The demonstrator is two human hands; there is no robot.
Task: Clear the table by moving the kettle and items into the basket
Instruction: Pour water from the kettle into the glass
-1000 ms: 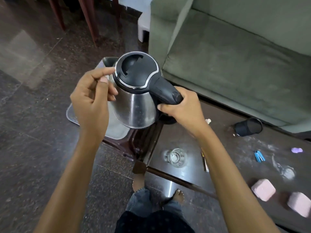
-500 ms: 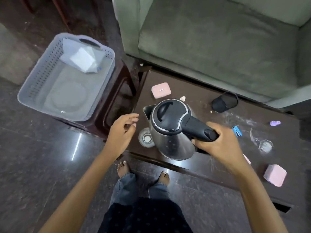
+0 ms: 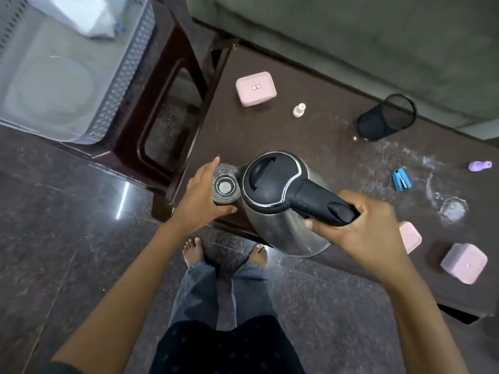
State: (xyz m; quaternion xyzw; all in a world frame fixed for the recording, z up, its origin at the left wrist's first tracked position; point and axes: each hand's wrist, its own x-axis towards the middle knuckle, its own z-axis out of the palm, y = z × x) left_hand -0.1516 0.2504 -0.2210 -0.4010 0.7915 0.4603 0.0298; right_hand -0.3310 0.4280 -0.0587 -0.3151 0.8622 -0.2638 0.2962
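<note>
A steel kettle [image 3: 280, 211] with a black lid and handle hangs over the near edge of the dark brown table [image 3: 270, 130]. My right hand [image 3: 359, 228] grips its handle. My left hand [image 3: 202, 195] is wrapped around a clear glass [image 3: 224, 186] standing at the table's near left corner, right beside the kettle's spout. The grey plastic basket [image 3: 129, 66] sits on a dark stool at the upper left, holding a white folded item [image 3: 81, 14].
On the table lie three pink boxes [image 3: 256, 89] [image 3: 464, 263] [image 3: 410, 236], a small white bottle [image 3: 299, 109], a tipped black mesh cup [image 3: 386, 118], a blue clip [image 3: 401, 179], a purple piece [image 3: 479, 166] and white powder smears. A green sofa [image 3: 378, 36] borders the far side.
The kettle came away from the basket area to above the table's near edge. My left hand left the kettle, reached down and closed around the glass. The view tilted down.
</note>
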